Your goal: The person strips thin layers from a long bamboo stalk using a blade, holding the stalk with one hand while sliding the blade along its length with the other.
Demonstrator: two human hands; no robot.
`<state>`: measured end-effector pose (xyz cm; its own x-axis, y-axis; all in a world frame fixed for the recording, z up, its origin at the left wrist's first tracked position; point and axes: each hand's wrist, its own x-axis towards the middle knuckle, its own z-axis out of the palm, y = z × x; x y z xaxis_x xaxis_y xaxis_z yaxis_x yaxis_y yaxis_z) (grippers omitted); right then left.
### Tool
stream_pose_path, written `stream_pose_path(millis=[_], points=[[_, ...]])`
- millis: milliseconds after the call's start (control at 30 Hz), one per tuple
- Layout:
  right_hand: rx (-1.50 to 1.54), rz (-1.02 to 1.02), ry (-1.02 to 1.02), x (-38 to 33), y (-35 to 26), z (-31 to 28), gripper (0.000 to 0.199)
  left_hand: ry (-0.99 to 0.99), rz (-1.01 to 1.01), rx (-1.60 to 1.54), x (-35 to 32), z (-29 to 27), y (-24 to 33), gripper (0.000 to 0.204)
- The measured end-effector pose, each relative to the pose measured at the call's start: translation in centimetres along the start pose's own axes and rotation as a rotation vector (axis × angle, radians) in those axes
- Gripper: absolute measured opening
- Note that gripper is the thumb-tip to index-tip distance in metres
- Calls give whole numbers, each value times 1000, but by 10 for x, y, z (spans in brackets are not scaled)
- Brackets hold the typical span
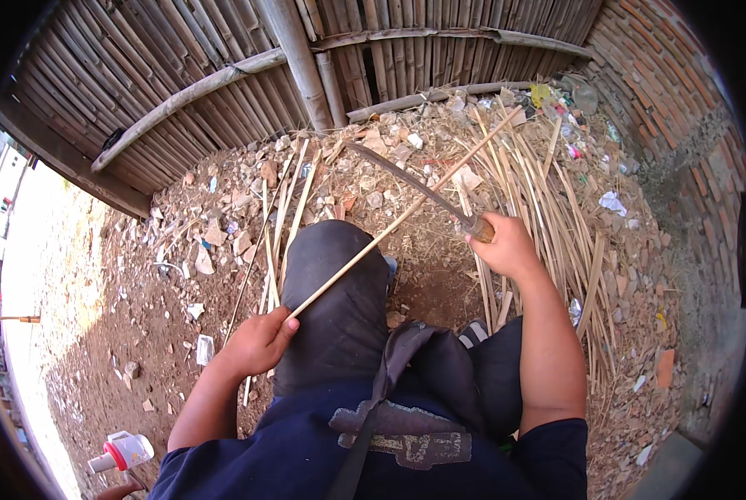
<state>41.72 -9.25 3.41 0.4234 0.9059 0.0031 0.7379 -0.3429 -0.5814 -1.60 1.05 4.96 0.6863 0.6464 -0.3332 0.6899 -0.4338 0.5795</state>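
My left hand [259,342] is closed on the near end of a long, thin bamboo strip [365,252]. The strip slants over my dark-trousered left knee [327,275] and away to the upper right. In my right hand [509,246] is a machete [406,177], gripped by its wooden handle [482,229]. Its long dark blade points to the upper left and crosses the strip around mid-length. Whether blade and strip touch there, I cannot tell.
Many bamboo strips [548,217] lie in a bundle on the right, and a few more strips [294,208] on the left. Rubble and litter cover the dirt. A bamboo fence [181,58] stands ahead, a brick wall [673,83] at right. A white container [127,452] with a red band is at lower left.
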Motion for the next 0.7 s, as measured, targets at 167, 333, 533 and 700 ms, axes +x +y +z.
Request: stream_pose_path(millis=[167,333,533,700], points=[[-10,16,-40,-2,-6,-4,27,-17,-40,61,1,-6,8,35],[-30,-6,-52,-1,-4,-1,25,11,-63,-3,0,-3,18,35],[-54,12,-123,0,-7,1,24,50,-26,34,5,0,15,36],[-95,-65,-117,-3,-4,15,25,35,2,79,12,-1,14,35]])
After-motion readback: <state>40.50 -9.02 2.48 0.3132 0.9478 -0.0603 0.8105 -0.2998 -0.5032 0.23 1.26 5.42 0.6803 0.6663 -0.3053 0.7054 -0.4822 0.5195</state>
